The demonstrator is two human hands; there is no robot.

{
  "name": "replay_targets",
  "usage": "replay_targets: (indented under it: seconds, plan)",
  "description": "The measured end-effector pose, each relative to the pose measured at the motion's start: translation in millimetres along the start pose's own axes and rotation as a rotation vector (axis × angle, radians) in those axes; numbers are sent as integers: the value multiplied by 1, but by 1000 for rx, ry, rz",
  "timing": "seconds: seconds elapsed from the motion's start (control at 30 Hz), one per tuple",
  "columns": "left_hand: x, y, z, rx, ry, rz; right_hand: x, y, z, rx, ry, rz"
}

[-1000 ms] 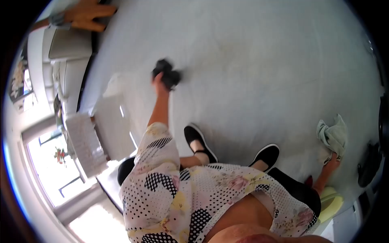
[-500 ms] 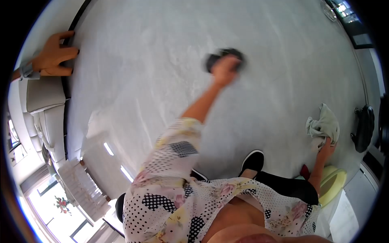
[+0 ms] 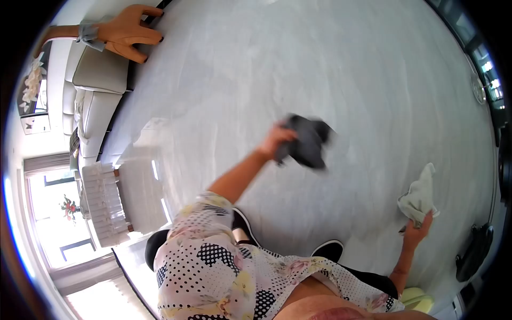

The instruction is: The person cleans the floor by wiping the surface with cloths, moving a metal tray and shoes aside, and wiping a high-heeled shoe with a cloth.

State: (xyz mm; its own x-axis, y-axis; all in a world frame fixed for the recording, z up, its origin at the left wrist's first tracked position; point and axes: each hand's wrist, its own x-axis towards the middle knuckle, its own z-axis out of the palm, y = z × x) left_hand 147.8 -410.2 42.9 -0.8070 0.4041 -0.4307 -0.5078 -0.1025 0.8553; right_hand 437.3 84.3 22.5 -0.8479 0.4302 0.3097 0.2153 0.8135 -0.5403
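My left hand [image 3: 278, 140] reaches out over the grey floor, its fingers closed round a dark grey cloth [image 3: 306, 143] that is blurred by motion. The cloth hangs out beyond my fingers to the right. Off to the right and lower, my right hand [image 3: 418, 230] grips the bottom of a pale grey-green cloth [image 3: 420, 197]. Near my right forearm, a yellow-green basin [image 3: 417, 300] shows in part at the lower edge.
My black shoes [image 3: 328, 250] are on the glossy floor [image 3: 229, 96]. To the left are an orange animal-shaped figure [image 3: 127, 33], a light sofa [image 3: 101, 69] and a low table [image 3: 104, 202]. A black object [image 3: 474, 253] lies at the right, with dark glass panels above.
My left hand has swept rightward with the dark cloth, then drawn nearer my body, and more of the cloth shows. The pale cloth is still in my right hand. The view has shifted.
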Motion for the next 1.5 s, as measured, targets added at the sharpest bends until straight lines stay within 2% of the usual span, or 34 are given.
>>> replay_targets:
  seconds: [0.1,0.13,0.17,0.23,0.3,0.37,0.4,0.43,0.5,0.53,0.6,0.63,0.67,0.7,0.73,0.8,0.83,0.87,0.9,0.93,0.97,1.07,1.13,1.17,1.2,1.3,1.37,1.4,1.43,1.47,1.5]
  plan:
    - [-4,57,-103,-133,432,238,21,-45,20,-155,-179,-245]
    - [14,47,-162,-179,518,299,14,-49,48,-230,-202,-225]
    - [42,44,-193,-231,563,448,13,-42,84,-301,-230,-205]
    - [82,31,-248,-158,753,407,14,-22,125,-371,-252,-192]
    - [143,23,-278,100,902,178,16,-19,130,-374,-244,-208]
    - [214,-7,-278,1116,884,423,11,-17,128,-380,-230,-224]
    - [233,15,-213,1012,777,394,11,-19,128,-380,-235,-234]
    - [263,24,-159,1097,753,421,15,-19,130,-379,-245,-231]
    - [308,22,-43,1200,477,480,16,-22,129,-370,-253,-222]
    - [332,-2,7,1149,279,621,15,-23,129,-368,-265,-216]
    - [319,-31,134,1210,10,665,14,-18,128,-372,-283,-212]
    - [300,-40,193,1267,-237,591,16,-17,128,-375,-283,-221]
    - [292,-78,243,1083,-457,592,17,-17,128,-380,-284,-228]
    - [271,-117,293,942,-565,653,16,-18,125,-383,-285,-229]
    - [232,-127,330,738,-677,419,18,-21,125,-333,-292,-189]
    - [189,-162,377,479,-691,270,4,-6,126,-400,-376,-117]
    - [165,-165,382,358,-664,208,9,-11,128,-327,-498,35]
    - [134,-159,384,241,-646,134,-5,5,138,-112,-365,95]
    - [112,-131,374,80,-567,-23,-18,21,148,109,-229,126]
    - [92,-125,370,-296,-466,-223,-26,27,151,85,-226,100]
    - [82,-115,356,-456,-545,-234,-28,29,150,-12,-262,53]
    - [49,-83,300,-395,-623,-160,-26,25,152,-191,-274,-95]
    - [28,-61,249,-260,-513,-159,13,-18,119,-57,-169,-191]
    - [19,-52,216,-179,-424,-162,4,-26,115,-386,-160,-139]
    - [12,-50,182,-180,-362,-136,-4,-21,111,-345,-135,-141]
    - [-3,-51,85,-161,-88,-15,-28,-1,90,-297,-165,-24]
    - [-18,-52,44,-65,37,-6,-46,12,72,-251,-52,159]
    - [-21,-73,28,76,91,-2,-52,18,63,-230,6,239]
    - [-20,-99,12,215,148,6,-55,27,53,-105,65,413]
    - [-20,-127,13,497,114,190,-56,33,43,23,124,585]
    - [-22,-153,28,777,81,379,-52,32,30,59,129,647]
